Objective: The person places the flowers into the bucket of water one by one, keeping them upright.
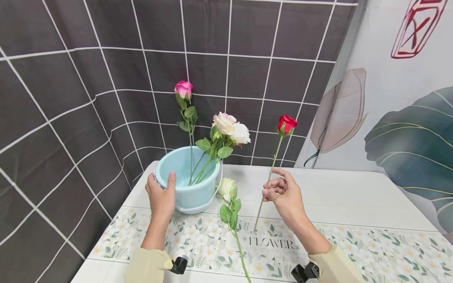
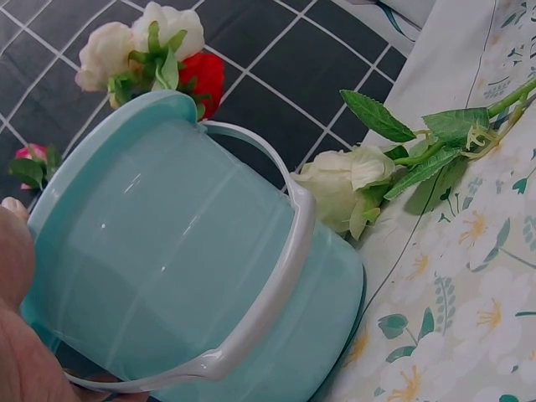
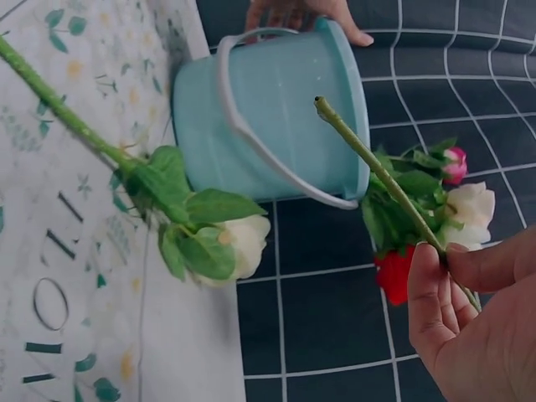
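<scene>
A light blue bucket (image 1: 192, 198) with a white handle (image 2: 280, 280) stands on the table. My left hand (image 1: 162, 198) grips its left rim. In it lean a pink rose (image 1: 183, 89), a cream flower (image 1: 224, 123) and a white flower (image 1: 240, 133); a red bloom (image 3: 392, 275) shows beside them in the wrist views. To the right of the bucket, my right hand (image 1: 284, 196) pinches a red rose (image 1: 286, 125) by its stem. The rose is nearly upright, bloom up; its cut stem end (image 3: 331, 109) shows in the right wrist view. A white rose (image 1: 227, 188) lies on the table between my hands.
The white table (image 1: 339, 196) carries a floral printed strip with the word FLOWER (image 1: 271, 243). Behind it hangs a dark cloth (image 1: 255, 78) with a white grid. A pale cloth with leaf prints (image 1: 375, 129) hangs at the right.
</scene>
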`<state>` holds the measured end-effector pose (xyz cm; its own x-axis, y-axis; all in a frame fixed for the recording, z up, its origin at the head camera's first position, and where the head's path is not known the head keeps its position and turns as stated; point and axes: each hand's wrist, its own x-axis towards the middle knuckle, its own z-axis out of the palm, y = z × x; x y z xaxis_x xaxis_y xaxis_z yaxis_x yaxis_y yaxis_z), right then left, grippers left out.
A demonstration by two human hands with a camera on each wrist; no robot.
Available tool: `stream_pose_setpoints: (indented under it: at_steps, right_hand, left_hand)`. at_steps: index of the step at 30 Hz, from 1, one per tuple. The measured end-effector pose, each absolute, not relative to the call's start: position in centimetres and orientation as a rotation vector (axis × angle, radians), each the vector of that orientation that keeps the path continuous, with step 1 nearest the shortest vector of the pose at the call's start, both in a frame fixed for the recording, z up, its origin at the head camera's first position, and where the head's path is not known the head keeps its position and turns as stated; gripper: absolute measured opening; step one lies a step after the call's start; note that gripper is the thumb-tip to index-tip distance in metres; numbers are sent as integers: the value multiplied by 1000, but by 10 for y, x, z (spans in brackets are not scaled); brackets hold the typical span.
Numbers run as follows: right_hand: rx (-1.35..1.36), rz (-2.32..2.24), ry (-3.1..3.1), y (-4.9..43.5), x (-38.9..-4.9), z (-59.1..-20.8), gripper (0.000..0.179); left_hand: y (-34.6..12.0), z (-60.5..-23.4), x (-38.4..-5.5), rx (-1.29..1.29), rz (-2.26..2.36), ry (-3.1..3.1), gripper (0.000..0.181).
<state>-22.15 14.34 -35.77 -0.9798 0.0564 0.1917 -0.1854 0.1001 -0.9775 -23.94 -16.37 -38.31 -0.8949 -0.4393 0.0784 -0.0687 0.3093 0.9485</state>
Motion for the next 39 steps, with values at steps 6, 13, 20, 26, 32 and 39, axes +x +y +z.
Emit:
stream_pose_setpoints:
  at_steps: [6, 13, 20, 26, 32, 39]
  right_hand:
    - [170, 1996, -2109, 136, -228, -350, 63]
    - [183, 2024, -1982, 122, -238, -340, 63]
    - [241, 2011, -1894, 109, -249, -328, 63]
    - [231, 2011, -1864, 101, -257, -323, 64]
    - [236, 1989, -1846, 96, -265, -319, 63]
    - [258, 1977, -1803, 89, -272, -314, 63]
  left_hand:
    - [-164, -384, -240, 456, -1614, -2259, 96]
    - [-164, -385, -240, 457, -1616, -2268, 96]
    - [-164, -384, -240, 456, -1614, -2270, 96]
    - [-164, -383, -240, 458, -1617, -2271, 97]
    - [-164, -384, -240, 464, -1615, -2278, 97]
    - [-164, -384, -240, 453, -1607, -2274, 95]
